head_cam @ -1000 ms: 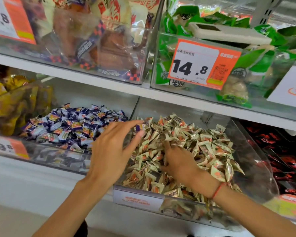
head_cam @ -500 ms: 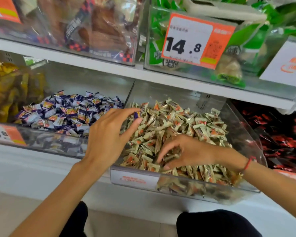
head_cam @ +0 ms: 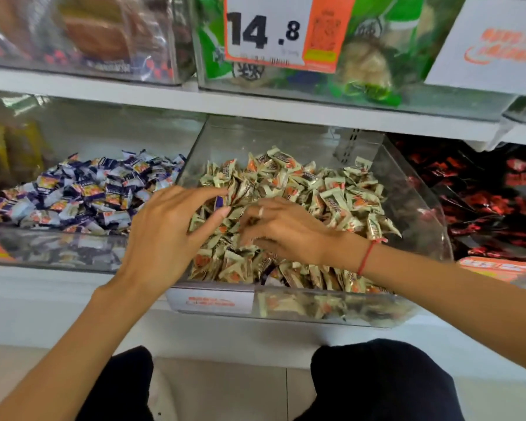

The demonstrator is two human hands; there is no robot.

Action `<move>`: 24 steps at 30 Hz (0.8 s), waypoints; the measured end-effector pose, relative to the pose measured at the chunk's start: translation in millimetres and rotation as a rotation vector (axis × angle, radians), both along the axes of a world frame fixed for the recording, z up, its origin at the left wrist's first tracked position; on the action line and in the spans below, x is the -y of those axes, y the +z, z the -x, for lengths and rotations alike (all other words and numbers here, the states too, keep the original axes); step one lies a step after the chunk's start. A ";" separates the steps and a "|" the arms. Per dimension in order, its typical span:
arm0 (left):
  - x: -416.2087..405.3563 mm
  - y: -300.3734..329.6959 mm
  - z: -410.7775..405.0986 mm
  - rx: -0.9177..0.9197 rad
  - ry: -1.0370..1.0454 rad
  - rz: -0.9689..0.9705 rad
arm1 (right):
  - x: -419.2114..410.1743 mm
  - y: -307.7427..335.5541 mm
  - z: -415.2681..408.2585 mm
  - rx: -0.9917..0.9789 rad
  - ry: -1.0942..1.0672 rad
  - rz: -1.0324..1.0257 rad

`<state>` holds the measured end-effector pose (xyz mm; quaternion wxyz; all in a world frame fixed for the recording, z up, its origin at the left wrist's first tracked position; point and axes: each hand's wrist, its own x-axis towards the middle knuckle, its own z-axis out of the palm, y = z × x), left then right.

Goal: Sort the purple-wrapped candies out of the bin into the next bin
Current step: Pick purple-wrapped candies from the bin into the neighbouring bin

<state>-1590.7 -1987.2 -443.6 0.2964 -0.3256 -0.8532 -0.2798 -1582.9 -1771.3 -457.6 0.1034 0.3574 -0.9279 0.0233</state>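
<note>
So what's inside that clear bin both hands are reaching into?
The clear bin holds a heap of cream-wrapped candies; one purple-wrapped candy shows at the left hand. The right hand hides whatever lies under it.

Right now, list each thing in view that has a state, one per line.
left hand: pinches a purple-wrapped candy over the cream pile.
right hand: fingers curled down into the cream candies.
cream-candy bin: heaped full.
purple-candy bin: well filled.

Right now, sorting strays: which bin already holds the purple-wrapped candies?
The clear bin left of the one both hands are in; its purple-wrapped candies contrast with the cream-wrapped pile.
</note>
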 end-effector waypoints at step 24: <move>6.8 -3.5 2.7 0.063 -0.055 -0.284 | -12.0 42.0 -1.8 0.606 -0.289 0.715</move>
